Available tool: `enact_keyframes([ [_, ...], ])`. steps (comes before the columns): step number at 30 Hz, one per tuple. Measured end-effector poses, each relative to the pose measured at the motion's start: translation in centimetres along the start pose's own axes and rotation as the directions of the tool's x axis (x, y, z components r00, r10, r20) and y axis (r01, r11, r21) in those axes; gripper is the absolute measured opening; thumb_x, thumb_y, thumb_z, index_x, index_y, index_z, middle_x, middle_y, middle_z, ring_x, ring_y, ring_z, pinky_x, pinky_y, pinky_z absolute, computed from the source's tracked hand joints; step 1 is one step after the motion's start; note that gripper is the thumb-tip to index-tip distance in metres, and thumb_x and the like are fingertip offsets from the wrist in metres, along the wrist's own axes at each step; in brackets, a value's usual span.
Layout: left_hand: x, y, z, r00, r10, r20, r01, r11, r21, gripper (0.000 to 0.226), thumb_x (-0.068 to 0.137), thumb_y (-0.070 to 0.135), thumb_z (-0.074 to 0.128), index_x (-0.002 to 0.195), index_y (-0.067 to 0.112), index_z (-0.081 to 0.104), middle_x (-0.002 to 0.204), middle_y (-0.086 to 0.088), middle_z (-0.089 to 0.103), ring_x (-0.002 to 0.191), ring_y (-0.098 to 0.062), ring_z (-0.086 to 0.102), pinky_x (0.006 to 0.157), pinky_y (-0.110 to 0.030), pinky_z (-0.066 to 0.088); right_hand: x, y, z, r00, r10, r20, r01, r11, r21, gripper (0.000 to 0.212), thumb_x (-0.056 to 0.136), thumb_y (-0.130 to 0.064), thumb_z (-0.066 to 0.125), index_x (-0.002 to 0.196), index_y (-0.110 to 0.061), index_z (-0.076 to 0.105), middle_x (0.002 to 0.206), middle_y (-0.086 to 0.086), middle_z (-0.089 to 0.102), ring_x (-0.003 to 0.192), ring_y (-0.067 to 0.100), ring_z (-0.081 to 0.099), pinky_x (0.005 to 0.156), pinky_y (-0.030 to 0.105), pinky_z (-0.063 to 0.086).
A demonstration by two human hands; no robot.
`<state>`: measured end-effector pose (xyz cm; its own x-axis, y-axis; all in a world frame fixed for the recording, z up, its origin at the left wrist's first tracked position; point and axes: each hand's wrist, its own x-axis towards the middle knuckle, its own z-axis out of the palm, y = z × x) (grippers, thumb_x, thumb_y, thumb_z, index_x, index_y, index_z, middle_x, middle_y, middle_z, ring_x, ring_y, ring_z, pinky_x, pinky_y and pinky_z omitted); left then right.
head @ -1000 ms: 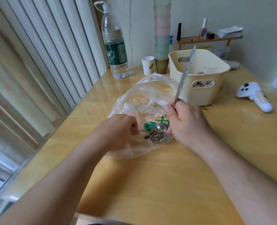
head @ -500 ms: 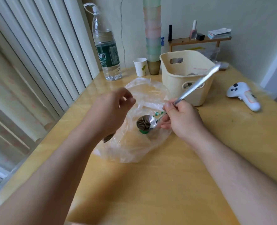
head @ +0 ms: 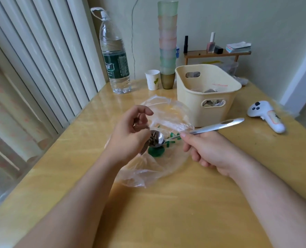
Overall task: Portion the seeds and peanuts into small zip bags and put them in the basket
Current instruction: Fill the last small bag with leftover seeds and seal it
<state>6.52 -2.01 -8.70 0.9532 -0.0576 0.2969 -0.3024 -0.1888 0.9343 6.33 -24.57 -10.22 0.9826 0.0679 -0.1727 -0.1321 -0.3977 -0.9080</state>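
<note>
Over crinkled clear plastic bag (head: 159, 120), shiny steel spoon (head: 200, 131)

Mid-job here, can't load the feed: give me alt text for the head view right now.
The right hand holds a metal spoon of seeds against the left hand, whose fingers are curled round something dark, above a clear plastic bag on the wooden table. The cream basket behind already contains filled bags.
</note>
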Motion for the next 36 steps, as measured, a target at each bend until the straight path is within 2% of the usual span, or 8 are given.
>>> enact_keyframes([
  [3, -0.2, -0.5, -1.0, 0.997, 0.055, 0.054, -0.061, 0.992, 0.113, 0.057, 0.081, -0.024, 0.047, 0.112, 0.021, 0.061, 0.086, -0.013, 0.040, 0.069, -0.028, 0.045, 0.063, -0.045, 0.052, 0.0, 0.3, 0.4, 0.997, -0.071, -0.040, 0.069, 0.996, -0.056, 0.022, 0.098, -0.050, 0.065, 0.097, -0.028, 0.067, 0.065, 0.003, 0.059, 0.047, 0.016, 0.047, 0.054, 0.030, 0.040],
  [5, -0.2, -0.9, -1.8, 0.989, 0.122, 0.090, -0.140, 0.960, 0.244, 0.055, 0.089, -0.016, 0.058, 0.116, 0.032, 0.059, 0.086, 0.001, 0.053, 0.083, -0.022, 0.061, 0.079, -0.050, 0.059, 0.1, 0.3, 0.6, 0.985, -0.138, -0.102, 0.141, 0.990, 0.024, 0.012, 0.098, -0.041, 0.069, 0.107, -0.036, 0.064, 0.068, 0.003, 0.056, 0.048, 0.018, 0.045, 0.053, 0.033, 0.041],
  [12, -0.4, 0.0, -1.6, 0.967, 0.206, 0.148, -0.236, 0.944, 0.229, 0.055, 0.088, 0.004, 0.081, 0.121, 0.043, 0.058, 0.095, 0.011, 0.073, 0.113, -0.018, 0.068, 0.090, -0.056, 0.056, -0.6, -0.7, 2.5, 0.924, -0.368, -0.099, 0.379, 0.915, 0.136, 0.022, 0.099, -0.017, 0.070, 0.108, -0.038, 0.069, 0.068, 0.007, 0.057, 0.051, 0.017, 0.053, 0.060, 0.033, 0.048],
  [18, -0.5, 0.3, -1.1, 0.952, 0.225, 0.208, -0.253, 0.960, 0.120, 0.051, 0.089, -0.008, 0.076, 0.109, 0.037, 0.064, 0.083, 0.007, 0.072, 0.093, -0.014, 0.068, 0.087, -0.027, 0.053, -0.6, -1.2, 3.2, 0.885, -0.462, -0.058, 0.463, 0.886, 0.023, 0.040, 0.088, -0.023, 0.071, 0.111, -0.056, 0.067, 0.086, -0.004, 0.054, 0.070, 0.010, 0.053, 0.064, 0.020, 0.042],
  [22, -0.3, 0.0, -0.9, 0.954, 0.195, 0.227, -0.218, 0.973, 0.079, 0.050, 0.087, -0.011, 0.073, 0.111, 0.032, 0.064, 0.083, 0.005, 0.071, 0.080, -0.021, 0.067, 0.076, -0.017, 0.044, -0.9, -1.6, 3.1, 0.869, -0.493, -0.032, 0.492, 0.870, -0.029, 0.030, 0.080, -0.015, 0.065, 0.090, -0.043, 0.071, 0.104, -0.006, 0.056, 0.082, 0.008, 0.058, 0.071, 0.013, 0.042],
  [27, -0.2, -0.7, -1.1, 0.956, 0.158, 0.246, -0.133, 0.985, -0.113, 0.048, 0.082, -0.012, 0.073, 0.113, 0.024, 0.066, 0.087, -0.002, 0.068, 0.078, -0.029, 0.062, 0.077, -0.043, 0.053, -1.1, -1.8, 3.3, 0.897, -0.441, -0.039, 0.442, 0.897, 0.023, 0.014, 0.077, -0.014, 0.066, 0.075, -0.028, 0.067, 0.079, -0.013, 0.061, 0.068, 0.010, 0.055, 0.063, 0.018, 0.040],
  [31, 0.1, -1.2, -1.6, 0.950, 0.049, 0.310, 0.020, 0.976, -0.216, 0.047, 0.077, -0.004, 0.080, 0.116, 0.016, 0.061, 0.111, -0.011, 0.062, 0.088, -0.026, 0.060, 0.079, -0.043, 0.055, -1.3, -2.1, 3.2, 0.923, -0.378, -0.075, 0.384, 0.918, 0.098, 0.030, 0.086, 0.007, 0.064, 0.075, -0.021, 0.067, 0.059, 0.002, 0.060, 0.053, 0.013, 0.049, 0.052, 0.024, 0.040],
  [36, 0.4, -1.6, -2.1, 0.905, -0.105, 0.412, 0.177, 0.974, -0.141, 0.030, 0.088, 0.019, 0.080, 0.109, 0.002, 0.066, 0.096, -0.011, 0.070, 0.089, -0.024, 0.066, 0.090, -0.041, 0.054, -1.0, -2.5, 3.3, 0.936, -0.325, -0.137, 0.343, 0.929, 0.140, 0.030, 0.087, 0.003, 0.064, 0.078, -0.024, 0.074, 0.059, 0.005, 0.064, 0.053, 0.013, 0.054, 0.054, 0.025, 0.046],
])
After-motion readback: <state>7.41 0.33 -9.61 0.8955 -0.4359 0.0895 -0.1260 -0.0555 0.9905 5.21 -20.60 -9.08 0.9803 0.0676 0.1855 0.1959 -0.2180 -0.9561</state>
